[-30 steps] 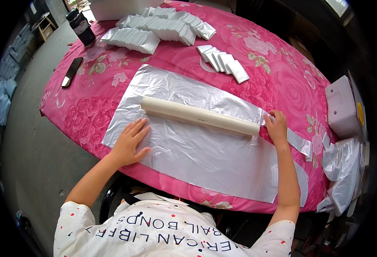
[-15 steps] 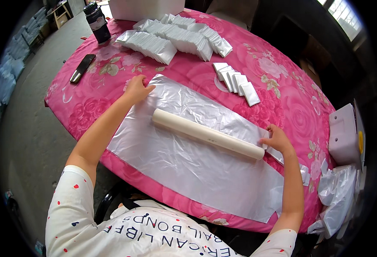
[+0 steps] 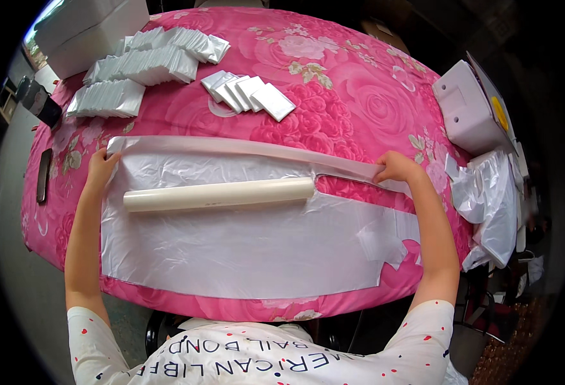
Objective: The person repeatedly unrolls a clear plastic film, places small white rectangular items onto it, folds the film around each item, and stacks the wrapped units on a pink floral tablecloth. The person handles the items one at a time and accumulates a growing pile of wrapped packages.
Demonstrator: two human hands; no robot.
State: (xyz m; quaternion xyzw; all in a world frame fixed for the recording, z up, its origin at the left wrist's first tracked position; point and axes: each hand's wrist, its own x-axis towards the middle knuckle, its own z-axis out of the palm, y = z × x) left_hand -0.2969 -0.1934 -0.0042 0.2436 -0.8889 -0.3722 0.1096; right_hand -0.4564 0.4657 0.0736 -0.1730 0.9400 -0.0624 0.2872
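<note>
A translucent white plastic bag (image 3: 244,250) lies flat before me, with a cut-out and two handle strips at its right end. Across it rests a white tube (image 3: 218,194), lying left to right. My left hand (image 3: 105,165) is closed on the bag's far left corner, thumb on top. My right hand (image 3: 399,168) pinches the far handle strip, beyond and to the right of the tube's right end. Between the hands, the bag's far edge forms a narrow band that looks folded over. Neither hand touches the tube.
Several folded white bags (image 3: 247,93) lie beyond the bag, with packed rows (image 3: 144,64) farther left. A foam box (image 3: 90,32), dark bottle (image 3: 39,102) and phone (image 3: 44,176) are at left. A white box (image 3: 472,106) and loose plastic bags (image 3: 488,199) sit at right on the pink tablecloth (image 3: 372,102).
The view has swung to the right. My right hand has moved away from the tube's end along the handle strip, and the bag's far edge now shows a folded band.
</note>
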